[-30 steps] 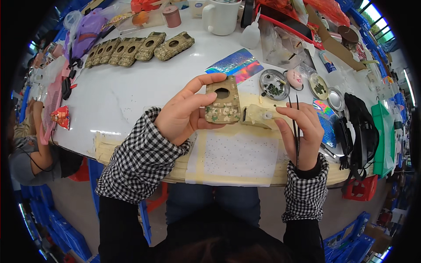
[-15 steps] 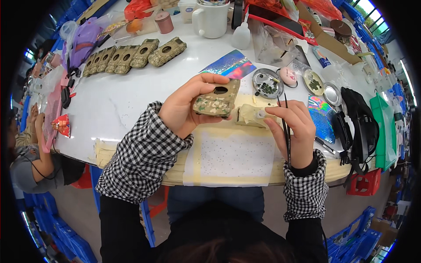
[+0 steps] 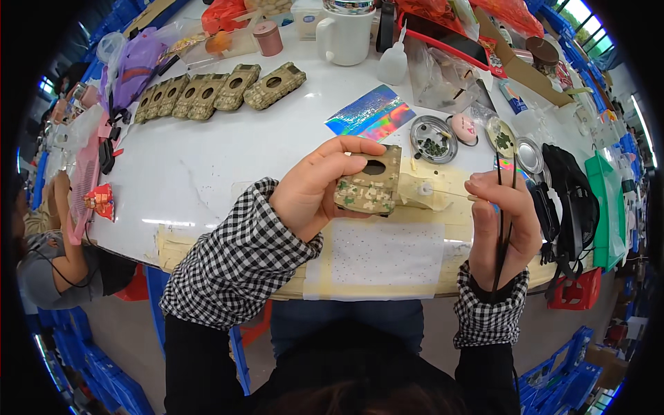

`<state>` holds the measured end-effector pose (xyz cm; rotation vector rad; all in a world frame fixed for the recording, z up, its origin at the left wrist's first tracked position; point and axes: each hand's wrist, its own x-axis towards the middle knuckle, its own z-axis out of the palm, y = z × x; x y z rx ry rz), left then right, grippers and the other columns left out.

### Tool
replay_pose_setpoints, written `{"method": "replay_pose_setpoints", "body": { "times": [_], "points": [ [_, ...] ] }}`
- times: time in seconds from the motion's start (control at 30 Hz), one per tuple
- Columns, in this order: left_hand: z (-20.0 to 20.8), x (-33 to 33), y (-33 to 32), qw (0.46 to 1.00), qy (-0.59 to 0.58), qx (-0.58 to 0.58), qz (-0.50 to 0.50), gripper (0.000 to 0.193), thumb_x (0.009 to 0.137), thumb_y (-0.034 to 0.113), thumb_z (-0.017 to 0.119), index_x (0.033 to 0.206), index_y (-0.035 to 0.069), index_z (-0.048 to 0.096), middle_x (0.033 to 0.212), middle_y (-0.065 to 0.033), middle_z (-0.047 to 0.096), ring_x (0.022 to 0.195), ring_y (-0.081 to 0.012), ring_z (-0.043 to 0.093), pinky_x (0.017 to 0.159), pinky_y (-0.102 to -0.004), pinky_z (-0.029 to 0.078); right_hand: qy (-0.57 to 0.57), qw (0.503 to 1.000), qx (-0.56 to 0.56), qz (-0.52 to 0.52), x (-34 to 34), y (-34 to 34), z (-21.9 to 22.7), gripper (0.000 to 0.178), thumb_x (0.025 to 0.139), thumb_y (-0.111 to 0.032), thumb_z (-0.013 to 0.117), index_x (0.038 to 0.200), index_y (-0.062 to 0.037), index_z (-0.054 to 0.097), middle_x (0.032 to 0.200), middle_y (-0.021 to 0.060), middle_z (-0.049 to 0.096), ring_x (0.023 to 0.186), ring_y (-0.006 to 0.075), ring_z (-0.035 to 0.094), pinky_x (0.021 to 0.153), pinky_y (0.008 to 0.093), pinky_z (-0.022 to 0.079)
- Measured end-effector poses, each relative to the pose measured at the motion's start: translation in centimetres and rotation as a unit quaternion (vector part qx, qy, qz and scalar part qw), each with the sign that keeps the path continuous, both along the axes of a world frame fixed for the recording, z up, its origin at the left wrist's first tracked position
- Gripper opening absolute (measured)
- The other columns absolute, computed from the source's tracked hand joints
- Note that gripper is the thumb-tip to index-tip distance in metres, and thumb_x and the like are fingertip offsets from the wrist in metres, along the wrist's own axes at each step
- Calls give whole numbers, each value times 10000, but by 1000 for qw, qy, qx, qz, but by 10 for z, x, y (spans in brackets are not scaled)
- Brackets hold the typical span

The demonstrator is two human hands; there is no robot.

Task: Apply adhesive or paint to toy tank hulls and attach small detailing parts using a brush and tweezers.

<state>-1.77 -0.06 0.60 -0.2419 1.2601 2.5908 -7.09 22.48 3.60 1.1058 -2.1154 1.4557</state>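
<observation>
My left hand (image 3: 308,185) grips a camouflage-painted model tank hull (image 3: 365,192) with a round hole in its top, held tilted above the table. Between the thumb and forefinger of my right hand (image 3: 515,216) is a thin pale stick (image 3: 454,194), its far end at the mouth of a small bottle (image 3: 413,191) wrapped in masking tape. Black tweezers (image 3: 499,235) are tucked in the same hand, tips pointing away from me. The hull partly covers the bottle. A dotted white sheet (image 3: 387,263) lies taped below my hands.
Several similar camouflage hulls (image 3: 235,86) stand in a row at the back left. A round tin (image 3: 434,138) with dark green bits, a holographic sheet (image 3: 370,114), a squeeze bottle (image 3: 393,66) and a white mug (image 3: 346,38) stand beyond. At left, another person's arm (image 3: 66,214) reaches the table edge.
My right hand has moved right, away from the bottle, and the thin stick now shows between them. My left hand has shifted slightly right with the hull. The whole view has shifted a little.
</observation>
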Motion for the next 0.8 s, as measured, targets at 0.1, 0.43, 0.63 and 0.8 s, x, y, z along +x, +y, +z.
{"method": "replay_pose_setpoints", "body": {
  "times": [0.1, 0.43, 0.63, 0.8],
  "points": [
    [-1, 0, 3, 1000, 4, 6, -10, 306, 927, 147, 435, 1212, 38, 461, 1143, -148, 575, 1002, -207, 622, 788, -329, 554, 11, 998, -5, 68, -1, -11, -1, 164, 823, -14, 654, 979, 1, 605, 862, 132, 627, 778, 207, 555, 727, 296, 455],
    [-4, 3, 6, 1000, 1, 3, -12, 294, 926, 130, 452, 1205, 38, 470, 1129, -116, 582, 998, -180, 618, 830, -325, 540, -36, 991, -50, 118, -1, -31, -23, 69, 903, -30, 560, 966, -12, 539, 890, 96, 672, 688, 161, 483, 658, 278, 410],
    [-4, 2, 6, 1000, -3, -6, -12, 294, 925, 135, 461, 1203, 41, 477, 1126, -114, 583, 997, -172, 615, 824, -318, 538, -3, 994, -24, 106, -2, -31, -23, 77, 891, -18, 576, 959, -18, 540, 883, 83, 677, 672, 157, 475, 644, 274, 405],
    [-3, 3, 6, 1000, -6, -8, -13, 289, 925, 137, 463, 1197, 41, 479, 1132, -112, 582, 999, -173, 615, 825, -320, 539, 4, 994, -20, 104, -3, -31, -24, 77, 889, -18, 581, 954, -17, 541, 886, 79, 678, 666, 155, 469, 645, 272, 407]
  ]
}}
